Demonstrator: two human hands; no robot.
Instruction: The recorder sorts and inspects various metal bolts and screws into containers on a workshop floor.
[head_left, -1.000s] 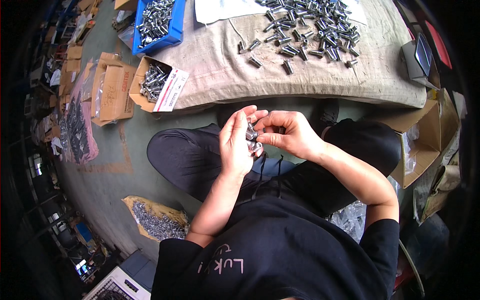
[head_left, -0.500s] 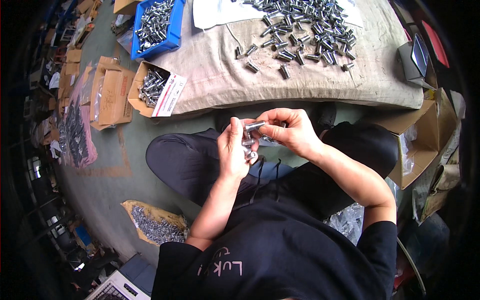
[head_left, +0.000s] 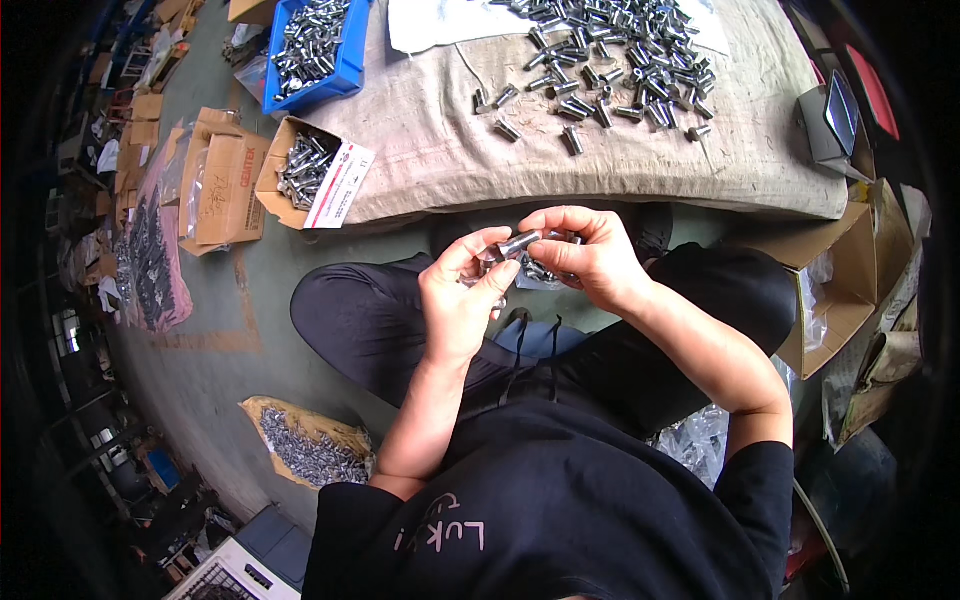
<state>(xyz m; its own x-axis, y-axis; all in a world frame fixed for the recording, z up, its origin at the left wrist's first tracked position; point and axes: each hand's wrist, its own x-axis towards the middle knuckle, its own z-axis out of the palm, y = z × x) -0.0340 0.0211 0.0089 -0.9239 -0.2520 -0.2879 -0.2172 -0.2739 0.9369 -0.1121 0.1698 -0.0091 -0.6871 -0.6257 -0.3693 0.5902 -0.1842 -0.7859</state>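
A shiny flanged metal cylinder [head_left: 518,243] is pinched between my two hands, tilted, over my lap. My left hand [head_left: 455,300] grips one end of it with thumb and fingertips. More metal pieces show partly in the left palm, mostly hidden by the fingers. My right hand [head_left: 600,258] pinches the other end with thumb and forefinger; whether its curled fingers hold further pieces I cannot tell. Just below the hands, similar metal pieces [head_left: 540,274] lie in what looks like clear plastic.
A cloth-covered table [head_left: 430,150] ahead bears a pile of metal cylinders [head_left: 650,75]. On its left stand a blue bin [head_left: 345,80] and a small carton [head_left: 275,190], both holding such pieces. A phone [head_left: 840,110] leans at right, above an open cardboard box [head_left: 850,290]. Small parts [head_left: 310,450] lie at lower left.
My left hand has turned, and its thumb and fingers have closed on the cylinder's end. The loose pieces in its palm are now mostly covered. My right hand has shifted slightly.
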